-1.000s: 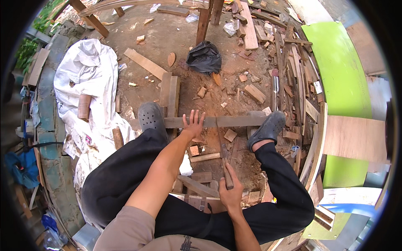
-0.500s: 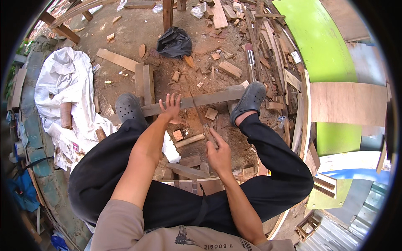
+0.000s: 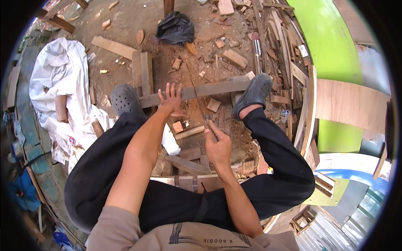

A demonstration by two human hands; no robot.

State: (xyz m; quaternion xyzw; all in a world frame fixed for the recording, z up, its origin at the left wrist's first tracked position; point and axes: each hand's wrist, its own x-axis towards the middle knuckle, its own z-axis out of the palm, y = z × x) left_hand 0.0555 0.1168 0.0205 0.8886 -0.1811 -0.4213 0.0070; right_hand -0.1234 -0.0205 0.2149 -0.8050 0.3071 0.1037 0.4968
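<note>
A long grey-brown wooden plank (image 3: 215, 88) lies crosswise in front of me, with my feet at its two ends. My left hand (image 3: 171, 99) rests on it left of centre, fingers spread and palm down. In my right hand (image 3: 217, 148) I grip the handle of a handsaw. Its narrow brownish blade (image 3: 198, 98) runs forward from my fist and crosses the plank just right of my left hand. Whether the teeth sit in a cut is too small to tell. My right fingers hide most of the handle.
Wood offcuts (image 3: 234, 58) and a black plastic bag (image 3: 175, 28) lie on the dirt ahead. A white sack (image 3: 58, 75) is at the left. Long strips of wood (image 3: 312, 108) and a green board (image 3: 335, 50) stretch along the right. Short pieces (image 3: 188, 164) lie between my legs.
The whole scene sits slightly higher in the picture as the view shifted. My left hand stays on the plank and the saw still crosses it; I see no clear stroke between the frames.
</note>
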